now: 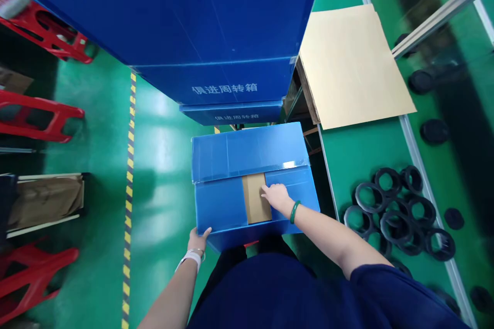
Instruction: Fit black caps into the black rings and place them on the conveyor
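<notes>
A blue corrugated plastic box (219,208) stands in front of my body, its top flaps folded inward. Through the gap between the two side flaps shows a strip of brown cardboard (252,205). My left hand (198,243) grips the box's near left corner, thumb over the top edge and fingers down the side. Over the right flap (301,190) lies my right hand (278,198), fingers curled at the flap's inner edge, the fingertips just above the cardboard. The underside of that grip is hidden.
Tall stacked blue boxes (224,20) rise just beyond. On the right, a green workbench (358,151) carries cardboard sheets (355,67) and several black rings (397,223). Red stools (38,113) stand at the left, past a yellow-black floor line (129,185).
</notes>
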